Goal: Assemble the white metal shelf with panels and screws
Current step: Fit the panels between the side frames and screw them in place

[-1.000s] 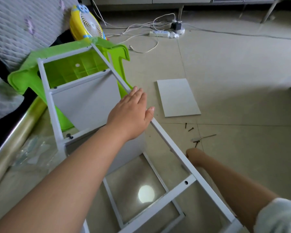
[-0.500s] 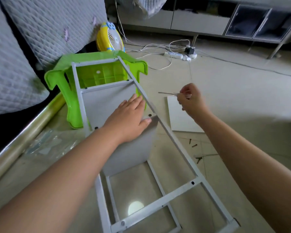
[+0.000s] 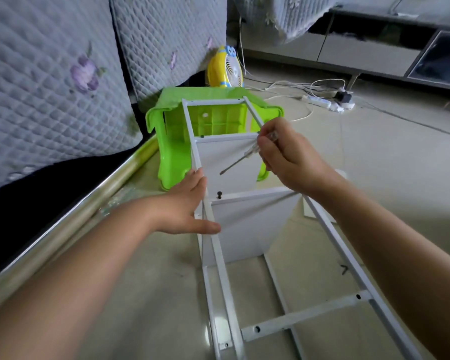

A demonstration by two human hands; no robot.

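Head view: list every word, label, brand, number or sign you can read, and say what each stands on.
None can be read.
The yellow fan shows a cartoon face, no letters.
The screwdriver, white shelf frame and green stool carry no visible print.
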